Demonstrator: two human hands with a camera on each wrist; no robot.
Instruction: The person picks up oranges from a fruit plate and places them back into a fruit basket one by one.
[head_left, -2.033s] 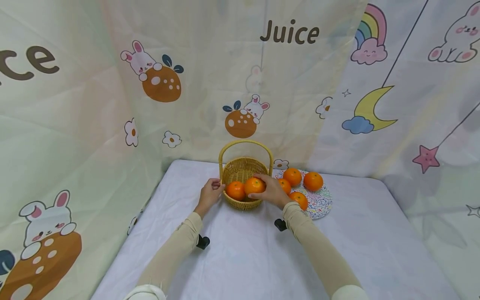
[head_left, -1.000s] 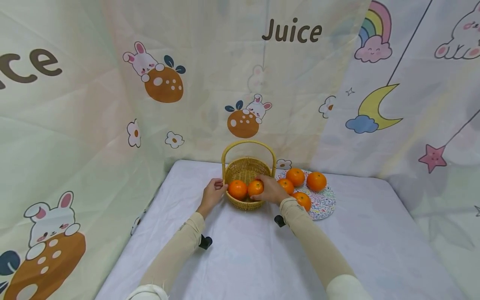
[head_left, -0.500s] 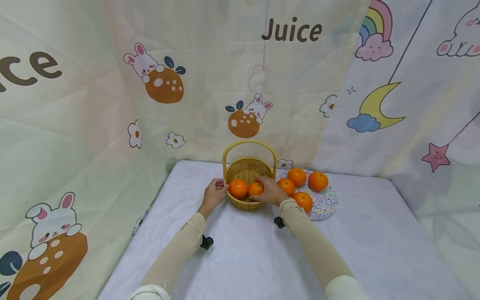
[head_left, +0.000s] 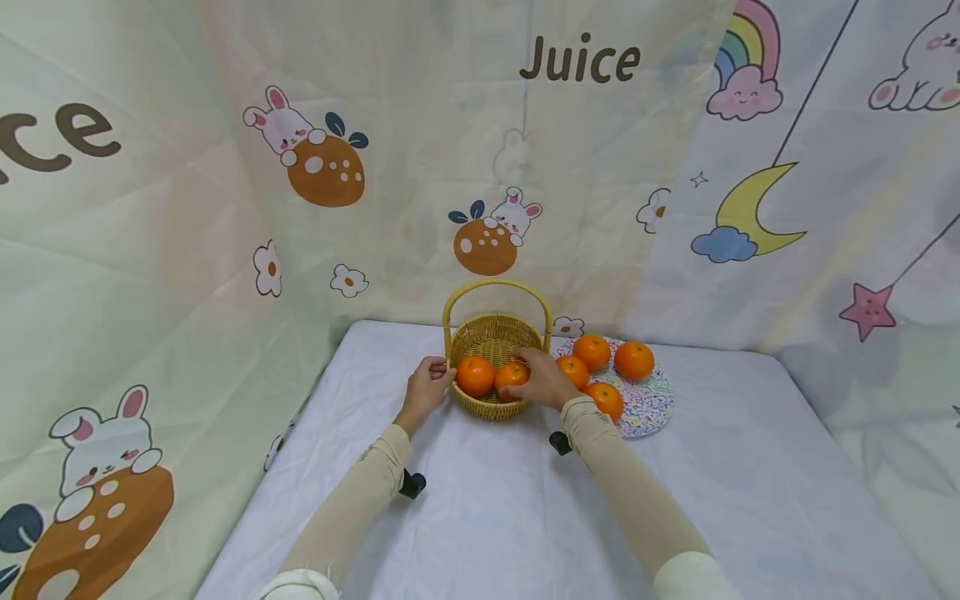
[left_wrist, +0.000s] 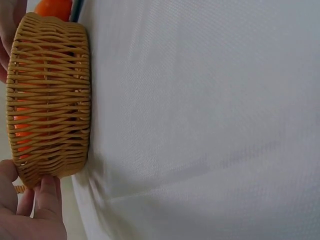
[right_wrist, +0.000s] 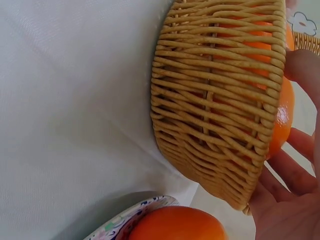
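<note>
- Right hand (head_left: 546, 382) right over the basket, and there's the grip: thumb on one side, fingers curving round the other, the right orange (head_left: 511, 377) held between them.
- Across from it, the left hand (head_left: 425, 386) pinches the side of the basket (head_left: 491, 410) between thumb and fingertips, close by the foot of the handle (head_left: 497, 283).
- Tight quarters here! Those right fingers sit hard by the rim; pulled away carelessly, I'd say they could snag it and tip the whole thing.
- If the left pinch slackens, the basket might skid on the smooth-looking cloth (head_left: 480, 508).
- Lift off before the fruit is free of the thumb and it could come along, or roll into the left orange (head_left: 476, 377) next door.
- And watch that sleeve (head_left: 600, 433): it passes just in front of the plate (head_left: 654, 412), where a careless sweep could set the loose oranges (head_left: 634, 361) rolling. Whether it touches any, I can't tell.
- Now the held fruit itself: round, bright, glossy, partly hidden by the hand, low in the basket's near right part, its top showing above the rim.
- The basket stands upright, tan and woven, orange glowing through its gaps, handle arching overhead.
</note>
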